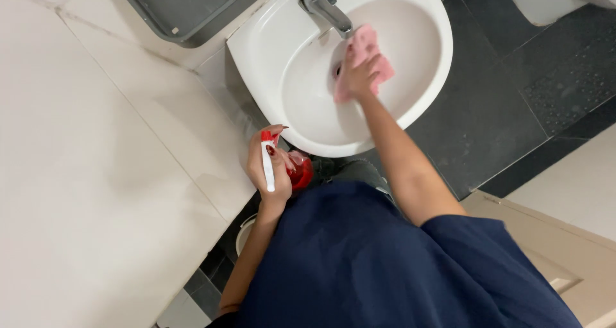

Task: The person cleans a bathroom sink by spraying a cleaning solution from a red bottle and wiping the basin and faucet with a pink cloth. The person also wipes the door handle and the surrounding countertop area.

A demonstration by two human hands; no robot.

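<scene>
One pink cloth (366, 58) lies under right hand (357, 75) grip, pressed into sink (269, 39).

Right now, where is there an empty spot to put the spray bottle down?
The white ceramic sink's flat rim, left of the metal tap, looks bare. The bowl near the drain is crowded: the right hand presses a pink cloth there. The left hand holds the red spray bottle below the front edge.
</scene>
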